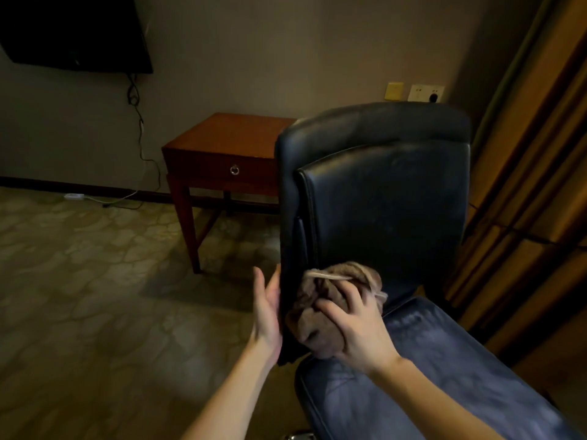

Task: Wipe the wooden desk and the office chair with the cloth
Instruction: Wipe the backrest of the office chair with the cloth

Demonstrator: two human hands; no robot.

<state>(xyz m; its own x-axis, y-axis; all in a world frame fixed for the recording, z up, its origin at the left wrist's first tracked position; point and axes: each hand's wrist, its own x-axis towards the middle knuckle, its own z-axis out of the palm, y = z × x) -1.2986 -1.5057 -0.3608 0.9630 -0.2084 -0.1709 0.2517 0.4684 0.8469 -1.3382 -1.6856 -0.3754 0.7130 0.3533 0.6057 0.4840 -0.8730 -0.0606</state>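
Observation:
A black leather office chair (387, 198) fills the right half of the view, its backrest upright and its seat stretching toward the lower right. My right hand (355, 325) grips a bunched brown cloth (320, 300) and holds it against the lower front of the backrest, just above the seat. Flat against the left outer edge of the backrest lies my left hand (266, 312), fingers straight. Behind the chair stands a small reddish wooden desk (222, 138) with one drawer and a ring pull; the chair hides its right side.
Patterned carpet (95, 296) covers the floor to the left. A dark TV (73, 30) hangs on the wall at upper left, its cable running down to a power strip (73, 196). Curtains (540, 154) hang along the right. Wall sockets (425, 93) sit above the chair.

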